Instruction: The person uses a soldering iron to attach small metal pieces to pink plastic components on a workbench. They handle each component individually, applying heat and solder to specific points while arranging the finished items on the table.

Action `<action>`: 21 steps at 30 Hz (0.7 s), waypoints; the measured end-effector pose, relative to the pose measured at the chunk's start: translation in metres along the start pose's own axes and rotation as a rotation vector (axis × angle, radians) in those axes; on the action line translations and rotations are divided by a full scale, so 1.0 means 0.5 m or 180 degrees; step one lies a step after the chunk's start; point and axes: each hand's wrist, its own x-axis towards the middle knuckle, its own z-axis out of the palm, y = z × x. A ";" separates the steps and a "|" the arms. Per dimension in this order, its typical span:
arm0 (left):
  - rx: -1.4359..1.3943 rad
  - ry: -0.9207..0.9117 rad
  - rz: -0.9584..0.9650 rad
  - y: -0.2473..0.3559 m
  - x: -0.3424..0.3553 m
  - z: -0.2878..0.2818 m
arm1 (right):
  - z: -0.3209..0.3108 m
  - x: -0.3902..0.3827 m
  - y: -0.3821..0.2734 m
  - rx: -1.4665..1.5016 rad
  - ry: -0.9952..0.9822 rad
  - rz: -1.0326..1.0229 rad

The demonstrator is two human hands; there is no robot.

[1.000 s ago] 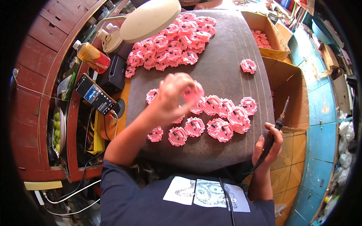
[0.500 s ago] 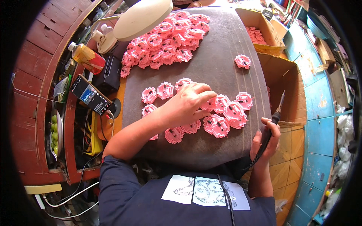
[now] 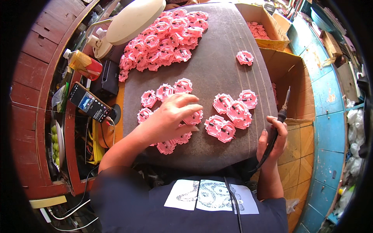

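My left hand (image 3: 171,116) is over the left group of pink plastic parts on the dark table (image 3: 206,73). Its thumb and fingers span one round pink part (image 3: 193,117) with small black pieces on it. More such parts lie around this hand, some hidden beneath it, including a pink part (image 3: 183,86) beyond the fingers. My right hand (image 3: 276,139), at the table's right edge, is closed around a soldering iron (image 3: 282,114), metal tip pointing up. Left of the iron sits a group of several pink parts (image 3: 237,110), some overlapping.
A large heap of pink parts (image 3: 167,40) lies at the far left under a white lamp (image 3: 136,21). One lone pink part (image 3: 244,58) rests far right. Cardboard boxes (image 3: 287,77) stand along the right edge. A phone (image 3: 89,102) and a bottle (image 3: 83,64) are at left.
My left hand has moved left from the right group to the left one. A pink part that was by its fingers has gone from the right group. My right hand still holds the soldering iron.
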 end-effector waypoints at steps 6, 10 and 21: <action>0.0114 -0.0148 0.0424 0.066 0.044 0.058 | -0.002 0.000 -0.002 -0.0005 0.0008 0.0038; 0.0204 -0.0251 0.0225 0.083 0.023 0.028 | -0.001 0.001 -0.003 -0.0021 0.0045 0.0014; 0.0088 -0.0593 0.0756 0.122 0.043 0.065 | 0.000 0.000 -0.002 0.0035 0.0090 -0.0014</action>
